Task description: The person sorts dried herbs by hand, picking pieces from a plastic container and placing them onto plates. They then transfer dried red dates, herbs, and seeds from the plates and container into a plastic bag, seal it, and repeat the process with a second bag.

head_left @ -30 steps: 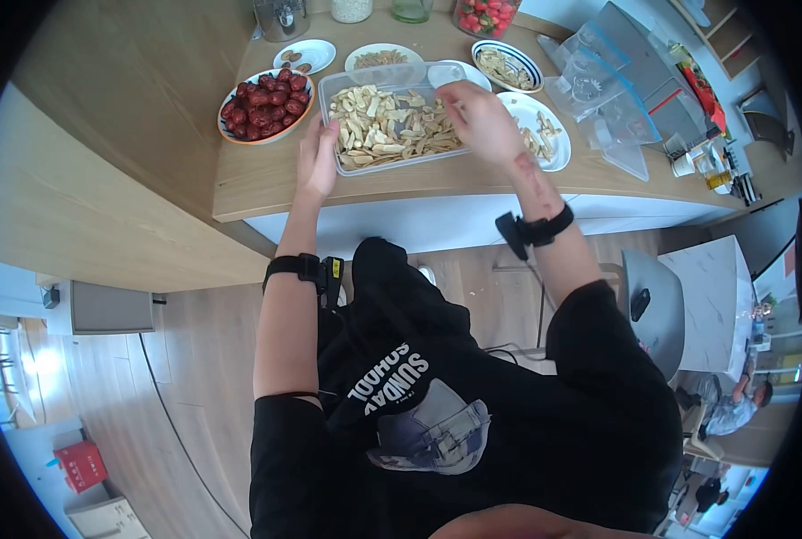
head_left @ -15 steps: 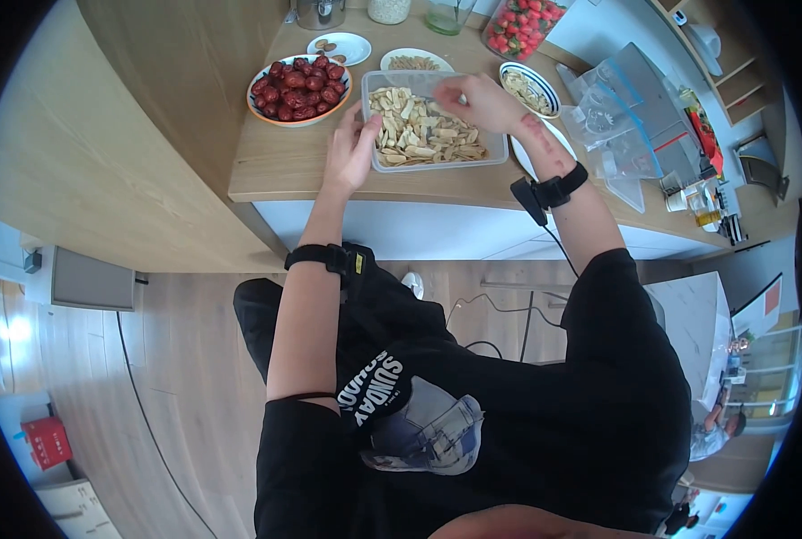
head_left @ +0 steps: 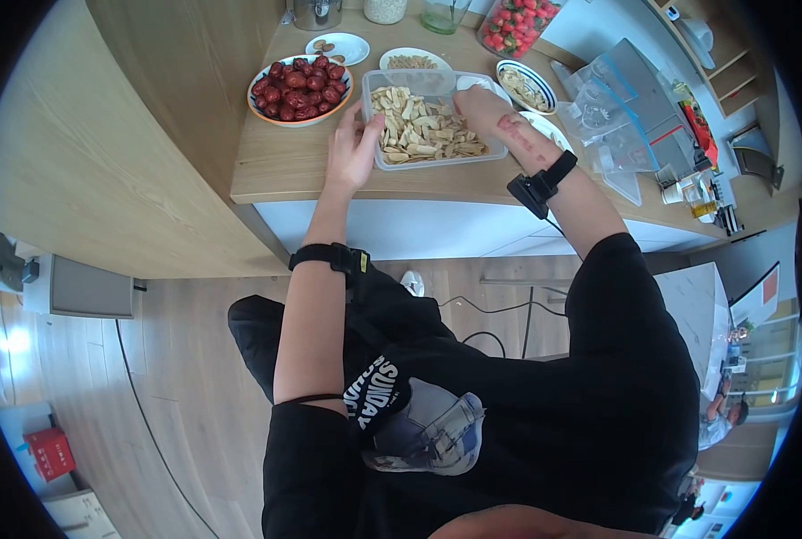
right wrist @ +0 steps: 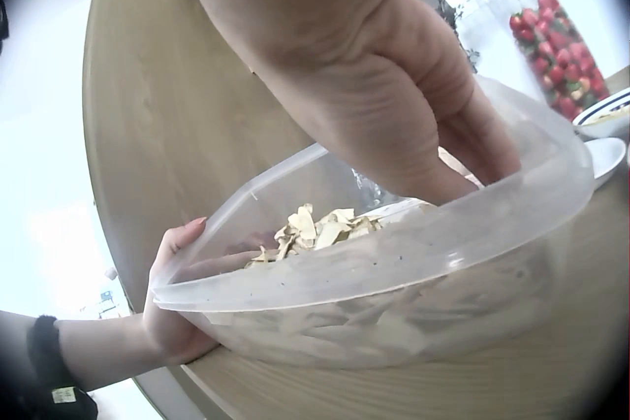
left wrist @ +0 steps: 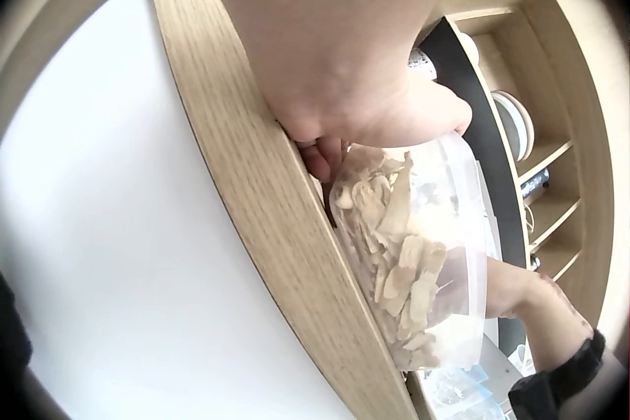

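A clear plastic box (head_left: 437, 160) of pale dried slices (head_left: 416, 128) stands near the counter's front edge. My left hand (head_left: 353, 153) grips its left end, thumb on the rim and fingers outside. In the left wrist view that hand (left wrist: 364, 105) covers the near end of the box. My right hand (head_left: 483, 110) reaches over the right side into the box. The right wrist view has this hand (right wrist: 394, 95) with fingertips down inside, beside the slices (right wrist: 315, 231); the tips are partly hidden by the wall, and whether they pinch a slice cannot be told.
A bowl of red dates (head_left: 300, 90) stands left of the box. Behind are a plate with small brown pieces (head_left: 351, 48), a plate of thin pieces (head_left: 410, 56) and a strawberry jar (head_left: 516, 27). To the right are a striped bowl (head_left: 528, 88) and clear bags (head_left: 612, 108).
Compared with the earlier frames, my right hand has moved lower and a little right within the box. My left hand keeps its hold on the box's end. The head view has shifted.
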Demonstrator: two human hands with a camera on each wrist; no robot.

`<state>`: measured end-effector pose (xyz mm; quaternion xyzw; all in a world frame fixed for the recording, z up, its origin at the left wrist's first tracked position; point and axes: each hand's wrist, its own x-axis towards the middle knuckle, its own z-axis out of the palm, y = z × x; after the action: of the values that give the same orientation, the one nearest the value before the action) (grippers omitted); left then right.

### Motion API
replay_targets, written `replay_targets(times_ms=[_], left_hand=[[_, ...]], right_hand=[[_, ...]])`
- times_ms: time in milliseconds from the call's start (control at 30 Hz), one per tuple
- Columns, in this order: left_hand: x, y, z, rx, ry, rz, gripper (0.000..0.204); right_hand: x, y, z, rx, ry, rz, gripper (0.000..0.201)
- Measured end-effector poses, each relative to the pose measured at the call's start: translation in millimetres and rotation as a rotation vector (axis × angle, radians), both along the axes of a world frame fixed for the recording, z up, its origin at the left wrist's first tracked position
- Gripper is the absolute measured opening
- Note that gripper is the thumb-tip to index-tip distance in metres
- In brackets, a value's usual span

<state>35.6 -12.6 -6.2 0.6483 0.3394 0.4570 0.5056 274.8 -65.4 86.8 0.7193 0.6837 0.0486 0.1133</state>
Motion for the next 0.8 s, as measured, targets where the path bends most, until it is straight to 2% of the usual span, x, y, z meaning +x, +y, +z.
replay_targets(times_ms=[200,400,567,800], left_hand=[[1.2,1.6,-2.3,0.001,0.014,0.004,0.069],[-1.8,0.1,3.2,0.043,0.059,0.019,0.068],[-0.8,0.8,0.5,0.031,0.051,0.008,0.067],[0.9,0.9,-0.8,0.071,0.015,-0.006,0.063]], right_hand=[[1.6,-6.8,-9.5,0.058,0.036,0.027,0.016],[0.5,-8.6,-13.6,-0.037,0.107,-0.029,0.017],[20.3,-4.1,-23.7,-0.163,0.293,-0.008,0.02],[18.1,-14.3,-10.5,-0.153,0.415,0.015,0.021]])
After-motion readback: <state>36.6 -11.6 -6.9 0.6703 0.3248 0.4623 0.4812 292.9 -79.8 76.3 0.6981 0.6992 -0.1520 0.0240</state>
